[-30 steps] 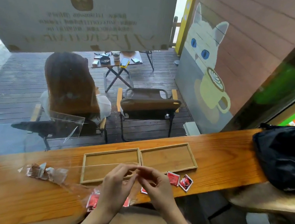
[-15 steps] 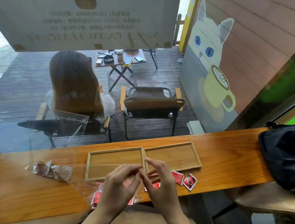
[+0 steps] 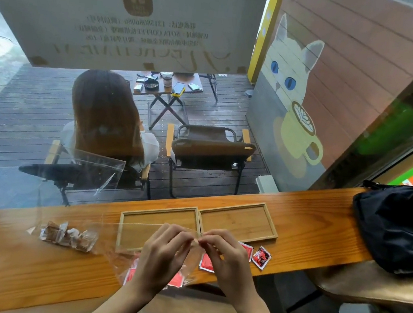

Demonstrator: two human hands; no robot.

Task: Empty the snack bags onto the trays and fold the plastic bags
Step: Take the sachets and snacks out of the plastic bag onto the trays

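Both hands, left hand [image 3: 162,252] and right hand [image 3: 226,257], pinch the top edge of a clear crinkled plastic bag [image 3: 151,261] holding red square snack packets [image 3: 176,280], above the long wooden counter [image 3: 4,266]. Just beyond lie two shallow rectangular wooden trays [image 3: 264,223], side by side; a second clear bag of brown wrapped snacks [image 3: 68,235] lies at left.

Two empty wooden trays [image 3: 237,222] sit side by side mid-counter; my clear bag [image 3: 119,262], apparently holding red packets [image 3: 176,280], overhangs the near edge.
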